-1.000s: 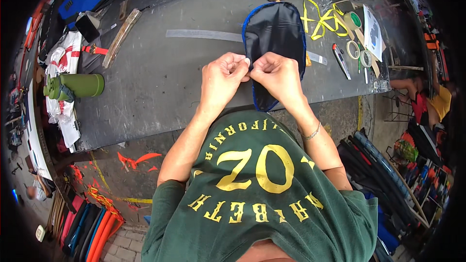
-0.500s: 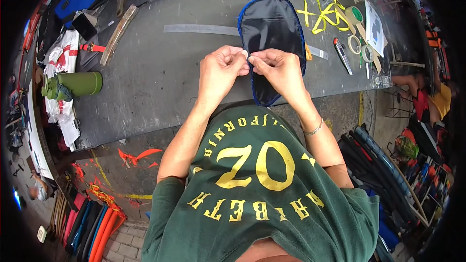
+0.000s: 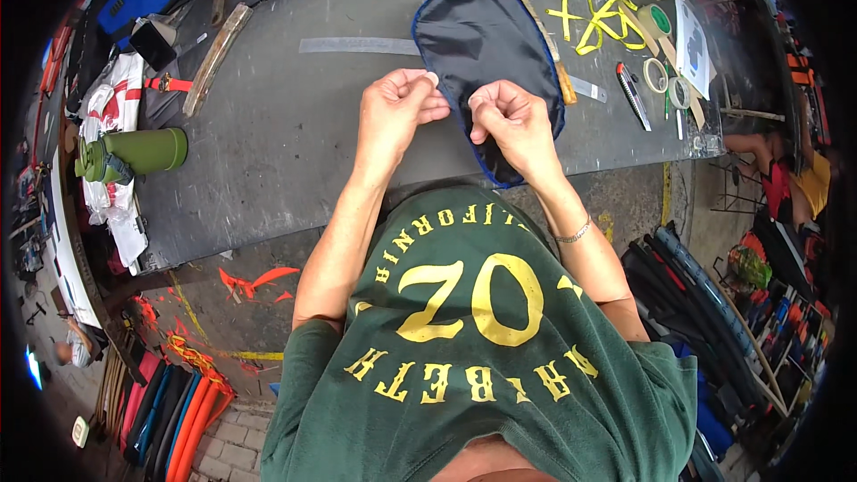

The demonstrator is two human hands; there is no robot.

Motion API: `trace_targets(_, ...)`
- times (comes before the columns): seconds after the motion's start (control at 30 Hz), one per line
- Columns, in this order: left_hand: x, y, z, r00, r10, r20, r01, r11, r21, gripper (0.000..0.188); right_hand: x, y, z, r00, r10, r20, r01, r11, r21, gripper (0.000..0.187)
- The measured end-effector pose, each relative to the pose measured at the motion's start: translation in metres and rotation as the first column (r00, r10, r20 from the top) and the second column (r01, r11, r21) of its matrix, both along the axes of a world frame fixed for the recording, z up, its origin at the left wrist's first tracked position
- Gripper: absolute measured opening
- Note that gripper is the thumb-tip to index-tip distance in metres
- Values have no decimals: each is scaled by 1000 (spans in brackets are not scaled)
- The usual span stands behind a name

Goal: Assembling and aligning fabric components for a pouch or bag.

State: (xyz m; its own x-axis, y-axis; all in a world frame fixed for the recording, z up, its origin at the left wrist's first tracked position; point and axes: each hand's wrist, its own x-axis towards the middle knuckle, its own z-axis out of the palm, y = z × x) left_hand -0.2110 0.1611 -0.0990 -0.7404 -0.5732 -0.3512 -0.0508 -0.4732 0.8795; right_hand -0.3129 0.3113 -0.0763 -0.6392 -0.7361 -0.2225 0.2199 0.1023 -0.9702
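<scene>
A long black fabric panel point(image 3: 478, 36) with rounded ends and blue edging lies on the dark worktable, its top leaning left. My left hand point(image 3: 393, 116) is raised beside the panel's left edge, thumb and fingers pinched together. A small pale spot shows at its fingertips; I cannot tell whether it is a nail or a held piece. Over the panel's lower half, my right hand point(image 3: 513, 120) is closed with its fingers curled in. What it grips, if anything, is hidden. The two hands are a little apart.
Right of the panel lie a hammer point(image 3: 564, 80), a metal ruler point(image 3: 589, 89), yellow measuring tape point(image 3: 600, 22), a utility knife point(image 3: 634, 96) and tape rolls point(image 3: 655, 76). A clear strip ruler point(image 3: 357, 45) runs leftward. A green bottle point(image 3: 147, 151) and wooden bar point(image 3: 217, 61) are at left.
My hands have drawn apart, the left moving up and left. The panel has turned, its top swinging left and its lower end right, baring more of the hammer.
</scene>
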Motion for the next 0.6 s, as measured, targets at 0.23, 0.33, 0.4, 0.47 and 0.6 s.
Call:
trace_targets(0.23, -3, -3, 1, 999, 27, -45, -22, 995, 97, 18, -2, -6, -10, 999, 36, -34, -39, 996, -81, 12)
trace_targets(0.33, -4, -3, -2, 999, 11, -54, -3, 990, 140, 17, -2, -16, -9, 995, 79, -65, -89, 982, -167, 11)
trace_targets(0.4, -6, -2, -7, 999, -4, -48, 10, 991, 136, 16, -8, -19, -24, 986, 157, -56, -163, 977, -140, 10)
trace_targets(0.47, -6, -3, -18, 997, 39, -59, -33, 996, 89, 17, -10, -20, -26, 955, 272, -122, -277, 960, -29, 8)
trace_targets(0.6, -4, -20, -43, 993, 118, 19, -119, 993, 1, 20, -7, -2, -20, 932, 316, -178, -297, 947, 126, 7)
